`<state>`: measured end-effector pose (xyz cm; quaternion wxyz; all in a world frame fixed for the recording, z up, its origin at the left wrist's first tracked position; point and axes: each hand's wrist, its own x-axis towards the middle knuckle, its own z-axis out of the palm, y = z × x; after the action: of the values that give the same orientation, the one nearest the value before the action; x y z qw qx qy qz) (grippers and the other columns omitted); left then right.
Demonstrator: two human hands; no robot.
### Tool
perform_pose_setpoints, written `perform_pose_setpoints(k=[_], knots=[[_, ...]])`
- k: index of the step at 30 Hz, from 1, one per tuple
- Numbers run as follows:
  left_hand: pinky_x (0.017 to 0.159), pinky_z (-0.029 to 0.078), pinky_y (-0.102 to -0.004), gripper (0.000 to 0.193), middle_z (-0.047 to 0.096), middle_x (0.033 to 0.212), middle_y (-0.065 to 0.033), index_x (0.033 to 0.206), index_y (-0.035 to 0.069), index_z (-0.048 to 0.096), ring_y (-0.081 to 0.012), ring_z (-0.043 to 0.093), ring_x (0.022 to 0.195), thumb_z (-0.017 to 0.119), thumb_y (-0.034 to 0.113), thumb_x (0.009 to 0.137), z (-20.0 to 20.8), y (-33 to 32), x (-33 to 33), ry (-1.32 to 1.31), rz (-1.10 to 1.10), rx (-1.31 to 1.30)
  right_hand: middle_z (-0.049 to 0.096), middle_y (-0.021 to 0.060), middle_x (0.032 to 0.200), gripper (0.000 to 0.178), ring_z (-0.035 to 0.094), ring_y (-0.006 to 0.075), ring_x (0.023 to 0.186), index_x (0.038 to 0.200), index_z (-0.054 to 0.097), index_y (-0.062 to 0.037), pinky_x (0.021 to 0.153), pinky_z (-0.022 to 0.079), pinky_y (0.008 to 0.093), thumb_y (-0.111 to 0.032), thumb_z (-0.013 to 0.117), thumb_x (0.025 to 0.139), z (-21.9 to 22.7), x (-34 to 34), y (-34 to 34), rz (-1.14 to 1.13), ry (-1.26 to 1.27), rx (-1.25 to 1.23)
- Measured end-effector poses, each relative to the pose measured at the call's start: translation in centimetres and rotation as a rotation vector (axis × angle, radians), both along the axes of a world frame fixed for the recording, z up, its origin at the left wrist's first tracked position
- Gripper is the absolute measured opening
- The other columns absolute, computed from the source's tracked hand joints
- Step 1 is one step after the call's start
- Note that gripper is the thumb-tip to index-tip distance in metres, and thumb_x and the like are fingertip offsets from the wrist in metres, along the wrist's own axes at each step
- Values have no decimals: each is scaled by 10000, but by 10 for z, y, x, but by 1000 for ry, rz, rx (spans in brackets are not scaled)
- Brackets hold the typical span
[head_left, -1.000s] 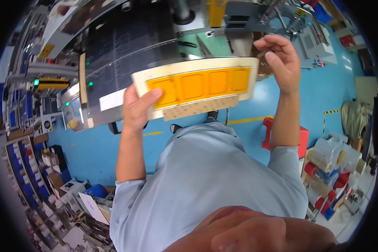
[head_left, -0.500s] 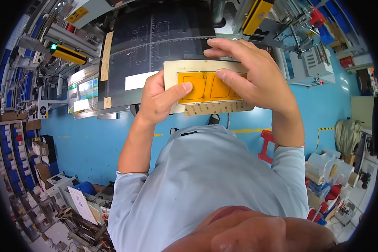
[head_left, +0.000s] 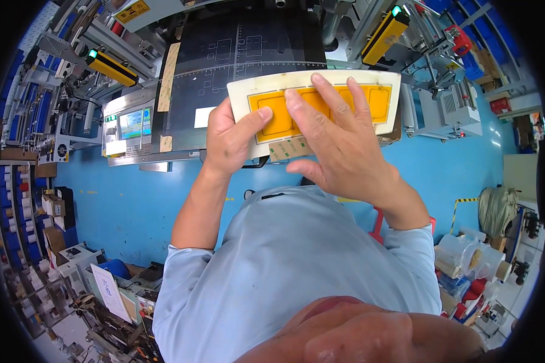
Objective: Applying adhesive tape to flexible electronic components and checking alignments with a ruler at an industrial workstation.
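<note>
A white flat sheet [head_left: 381, 81] with several orange rectangular panels on it is held up in front of a black machine bed [head_left: 248, 54]. My left hand [head_left: 230, 136] grips the sheet's left end, thumb on its face. My right hand [head_left: 339, 142] lies flat across the middle of the sheet, fingers spread over the orange panels. A strip of greenish small pads [head_left: 287, 148] shows along the sheet's lower edge between my hands.
A small control screen [head_left: 133, 124] sits left of the black bed. Yellow light-curtain bars stand at the upper left [head_left: 109, 66] and upper right [head_left: 384, 33]. Shelving with boxes lines the left side [head_left: 27, 199]. Blue floor [head_left: 127, 206] lies below; bags and rolls sit at right [head_left: 478, 254].
My right hand has moved from the sheet's right edge onto its face and now presses on the orange panels. The sheet has come lower and closer to me.
</note>
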<state>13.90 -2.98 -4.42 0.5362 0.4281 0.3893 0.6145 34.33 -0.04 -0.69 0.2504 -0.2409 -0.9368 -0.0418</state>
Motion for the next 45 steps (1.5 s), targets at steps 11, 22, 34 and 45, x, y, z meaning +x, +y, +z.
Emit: perform_pose_setpoints(k=[11, 22, 34, 45], knots=[[833, 514, -291, 311, 671, 1057, -146, 1137, -58, 586, -177, 657, 926, 624, 96, 870, -5, -7, -16, -55, 21, 41, 536, 94, 1355, 588, 424, 361, 1297, 1343, 483, -70, 1104, 252, 513, -352, 651, 855, 12, 59, 60, -204, 253, 85], [822, 530, -300, 337, 667, 1059, -171, 1142, -79, 567, -196, 668, 913, 615, 95, 857, 0, -9, -17, -91, 36, 57, 502, 127, 1397, 682, 384, 375, 1331, 1321, 559, -123, 1128, 191, 544, -640, 448, 890, 16, 79, 62, -27, -70, 110], [822, 528, -302, 338, 665, 1061, -173, 1146, -82, 563, -202, 667, 920, 598, 108, 868, 7, -8, -19, -83, -25, -2, 435, 109, 1452, 629, 365, 342, 1347, 1343, 543, -176, 1116, 234, 534, -609, 472, 893, 33, 73, 51, 10, 63, 43], [850, 527, -309, 327, 661, 1081, -165, 1155, -78, 564, -221, 669, 948, 590, 105, 885, 17, -1, -21, -174, 92, 13, 606, 148, 1205, 358, 570, 338, 1055, 1106, 677, -86, 896, 465, 388, -308, 703, 825, 20, 44, 34, 3, 241, 5]])
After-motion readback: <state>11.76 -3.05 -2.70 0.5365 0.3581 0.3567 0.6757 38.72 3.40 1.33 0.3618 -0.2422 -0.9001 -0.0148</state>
